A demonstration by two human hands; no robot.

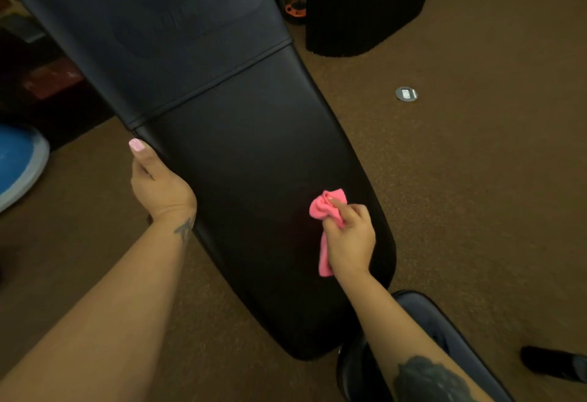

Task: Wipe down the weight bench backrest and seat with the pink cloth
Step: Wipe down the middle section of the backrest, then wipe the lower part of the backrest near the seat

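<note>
The right hand has its fingers curled round a bunched pink cloth, with the forefinger laid along the top of the wad; the crumpled head of the cloth sticks out beyond the fingertips and presses on the black padded backrest, while a loose tail hangs out below the heel of the hand, toward the wrist. The grip sits near the backrest's right edge, in its lower half, above the rounded lower end of the pad. Across the pad from the grip, the left hand clasps the backrest's left edge, thumb lying up along the rim with its pale pink nail showing; the fingers wrap behind the edge and are hidden. A stitched seam runs across the pad well above both hands, and the section beyond it carries a faint embossed mark too dim to read. Just below the right forearm, at the backrest's lower end, lies a darker blue-grey padded seat, partly covered by the arm. Everything stands on brown carpet; to the right of the grip and farther off, a small round metal floor plate is set into it.
</note>
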